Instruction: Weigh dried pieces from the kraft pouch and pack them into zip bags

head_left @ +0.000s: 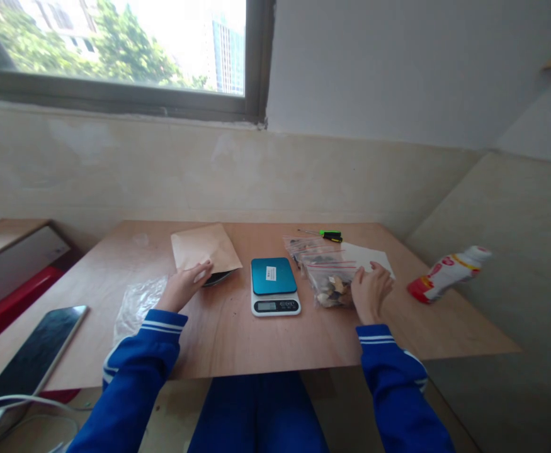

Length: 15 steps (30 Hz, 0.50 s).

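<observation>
Blue sleeves (138, 371) cross the desk's (228, 352) front edge and I'd press lightly: left hand (184, 284) on envelope (204, 244), right hand (370, 292) at zip bag (325, 282), both grips unclear.

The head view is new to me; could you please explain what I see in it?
No machine is here: one camera, worn on somebody's head, looks forward and down. The bare left hand touches a brown envelope; a dark object shows beneath. The bare right hand is beside the front clear zip bag, which holds brownish pieces; I cannot tell whether it grips the bag. Between the hands, a blue-topped scale stands on the wooden table. Around them are another zip bag, screwdriver-like tools, a white sheet, a red-and-white bottle, crumpled clear plastic and a dark-screened device.
</observation>
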Motion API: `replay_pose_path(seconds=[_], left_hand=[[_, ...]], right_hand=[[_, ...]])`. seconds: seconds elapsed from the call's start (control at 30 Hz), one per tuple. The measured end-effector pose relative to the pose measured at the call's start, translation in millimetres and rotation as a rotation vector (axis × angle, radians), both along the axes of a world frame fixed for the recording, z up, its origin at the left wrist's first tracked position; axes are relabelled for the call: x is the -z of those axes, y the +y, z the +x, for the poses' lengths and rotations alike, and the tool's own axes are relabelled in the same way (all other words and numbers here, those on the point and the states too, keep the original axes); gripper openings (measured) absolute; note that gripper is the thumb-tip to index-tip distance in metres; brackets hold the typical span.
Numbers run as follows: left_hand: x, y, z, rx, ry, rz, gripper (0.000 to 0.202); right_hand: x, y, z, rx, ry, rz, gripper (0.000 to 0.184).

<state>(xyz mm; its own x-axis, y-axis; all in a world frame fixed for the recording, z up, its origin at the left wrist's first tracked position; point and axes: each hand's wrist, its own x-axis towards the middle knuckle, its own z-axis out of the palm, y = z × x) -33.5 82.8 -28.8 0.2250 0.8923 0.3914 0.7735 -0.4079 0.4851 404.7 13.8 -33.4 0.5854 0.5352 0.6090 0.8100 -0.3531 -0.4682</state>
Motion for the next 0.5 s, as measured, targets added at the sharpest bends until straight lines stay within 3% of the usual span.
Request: replay_pose_path(seconds=[0.07, 0.13, 0.23, 0.3, 0.4, 0.5], left_hand=[[-14.0, -4, 0, -0.028, -0.016, 0.042, 0.029], [-30.1, -11, 2, -0.08, -0.02, 0.08, 0.031], [-52.1, -26, 10, -0.154, -0.009, 0.124, 0.031], [-62.6, -36, 16, -0.168, -0.03, 0.151, 0.03], [-72.4, -49, 23, -0.165, -0.102, 0.162, 0.029], [-76.8, -53, 23, -0.176, -0.177, 0.174, 0.03]], right_hand=[[-21.8, -8, -21, -0.195, 0.004, 0.07, 0.034], [-49.8, -19, -52, -0.553, 0.079, 0.07, 0.027], [-90.6, -32, -113, -1.074, 0.207, -0.066, 0.026], [-107.4, -33, -156, -1.353, 0.174, -0.135, 0.029], [-112.2, -24, -209, -1.514, -0.021, -0.191, 0.033], [-105.8, -16, -240, -1.452, -0.295, -0.289, 0.033]])
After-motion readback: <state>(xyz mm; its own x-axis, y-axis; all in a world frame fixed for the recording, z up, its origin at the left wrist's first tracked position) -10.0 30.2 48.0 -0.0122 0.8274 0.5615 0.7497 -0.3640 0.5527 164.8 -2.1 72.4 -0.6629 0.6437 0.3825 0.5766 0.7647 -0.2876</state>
